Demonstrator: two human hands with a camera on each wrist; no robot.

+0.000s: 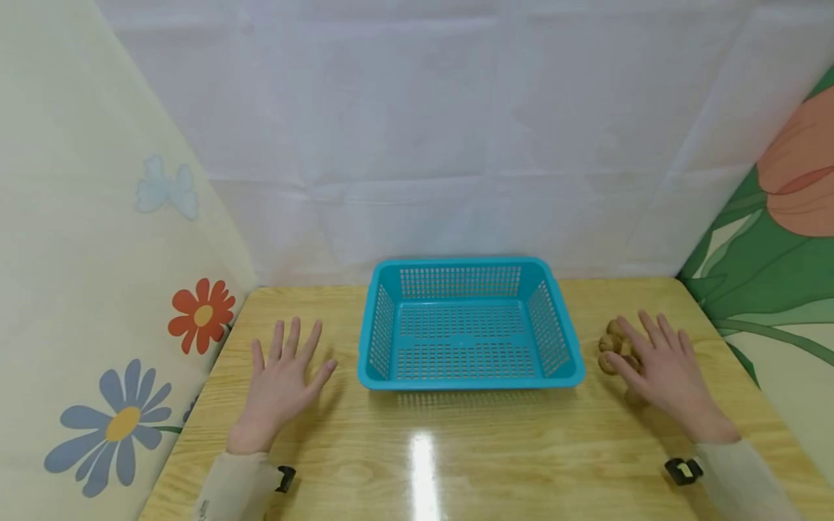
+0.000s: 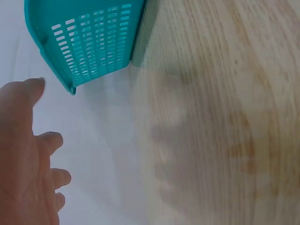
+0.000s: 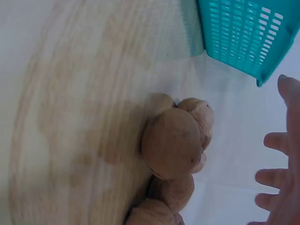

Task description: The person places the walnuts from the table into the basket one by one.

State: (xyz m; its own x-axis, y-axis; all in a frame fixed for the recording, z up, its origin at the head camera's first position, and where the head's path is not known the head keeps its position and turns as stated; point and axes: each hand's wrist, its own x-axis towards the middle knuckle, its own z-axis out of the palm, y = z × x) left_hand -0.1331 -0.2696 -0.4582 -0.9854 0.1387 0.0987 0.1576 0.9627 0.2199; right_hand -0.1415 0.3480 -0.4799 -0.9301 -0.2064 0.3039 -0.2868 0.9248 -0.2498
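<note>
Turquoise perforated basket [image 1: 472, 384] is sitting on wood-grain table [image 1: 352, 449], near far edge, long side facing 6 o'clock. Walnuts [image 1: 609, 343] are clustering at basket's 3 o'clock, near but apart from it. Left hand [image 1: 280, 380] is hovering over table at basket's 8 o'clock, fingers straight, spread wide. Right hand [image 1: 664, 373] is hovering beside and partly above walnuts, fingers spread; right wrist view is showing gap between them. White cloth [image 1: 417, 145] is hanging at 12 o'clock, beyond basket.
</note>
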